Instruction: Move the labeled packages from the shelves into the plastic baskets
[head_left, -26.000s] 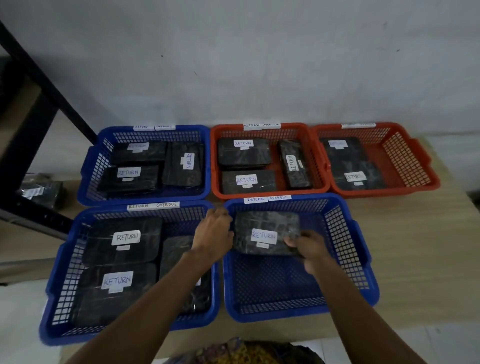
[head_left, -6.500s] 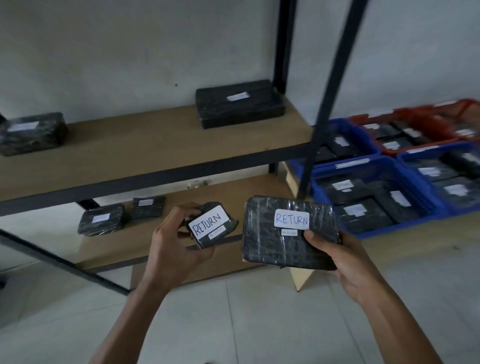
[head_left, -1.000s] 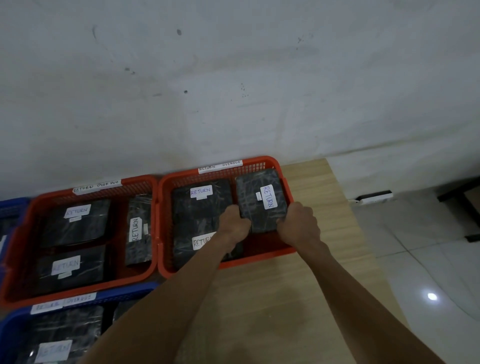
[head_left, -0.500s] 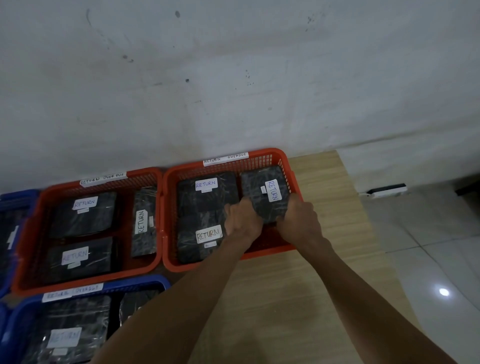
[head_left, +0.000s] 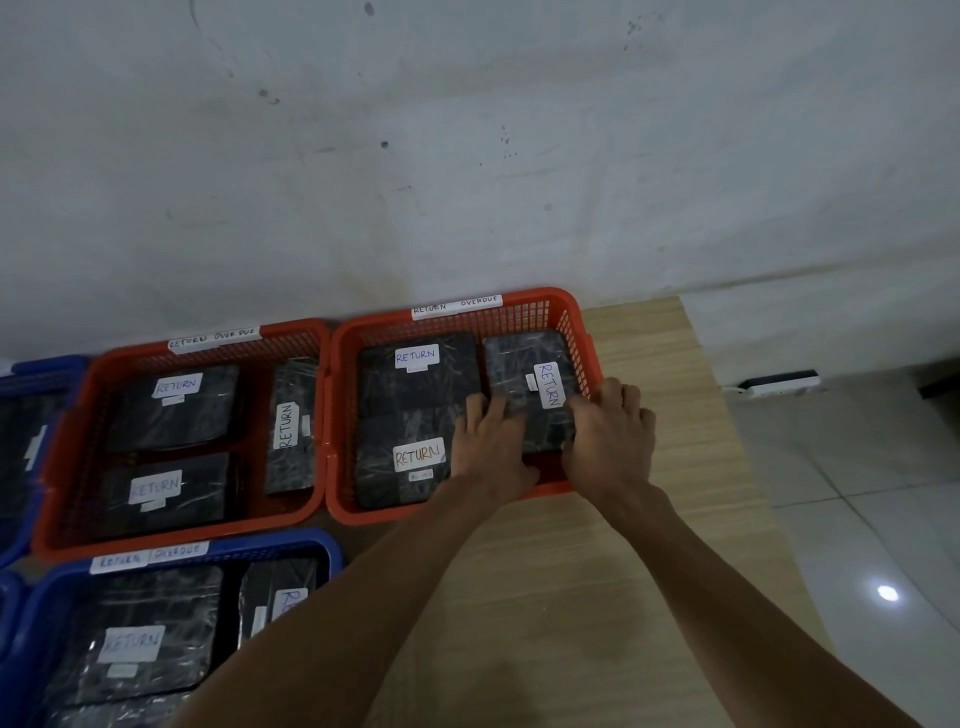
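Note:
A black wrapped package (head_left: 519, 374) with a white "RETURN" label lies lengthwise in the right side of the far-right red basket (head_left: 550, 299), which is tagged "RETURN OVERDUE". My left hand (head_left: 491, 441) presses on its near left edge. Gripping its near right corner, my right hand (head_left: 610, 436) has fingers over the basket's right rim. Two more labeled packages (head_left: 415, 384) (head_left: 405, 467) lie side by side in the left part of that basket.
Another red basket (head_left: 57, 483) with three labeled packages stands to the left. A blue basket (head_left: 327, 545) with packages sits in front of it. The wooden table (head_left: 597, 597) ends at the right, beside tiled floor and a power strip (head_left: 779, 382).
Both hands have lowered the package further into the right side of the red basket, and my left fingers have spread flat along its edge.

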